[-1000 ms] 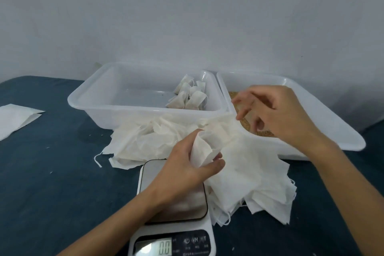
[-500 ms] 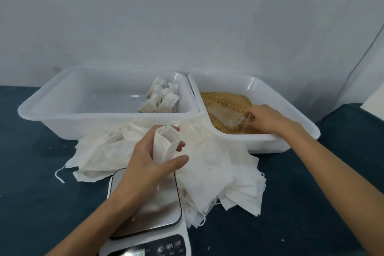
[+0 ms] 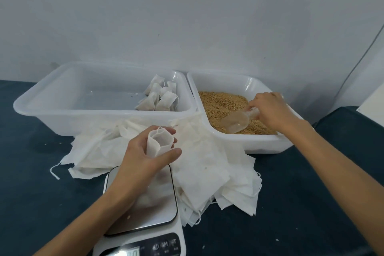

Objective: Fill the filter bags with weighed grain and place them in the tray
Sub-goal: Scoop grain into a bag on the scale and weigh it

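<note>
One empty white filter bag, mouth propped open and facing up, held over the steel platform of the white kitchen scale, gripped by the left hand with thumb and fingers curled round its sides. Probably kept above the scale so the grain can be weighed as it drops in. Off to the right, a clear plastic scoop pinched at its handle by the right hand, bowl lying in the golden-brown grain inside the right white plastic tub, seemingly ready to dig. Several filled, tied bags already tucked into the far right corner of the left white plastic tray. Between trays and scale, a loose heap of flat spare bags on the dark blue tabletop, close to hand for the next round. On the scale display, glowing digits too blurred to read; button labels illegible as well.
</note>
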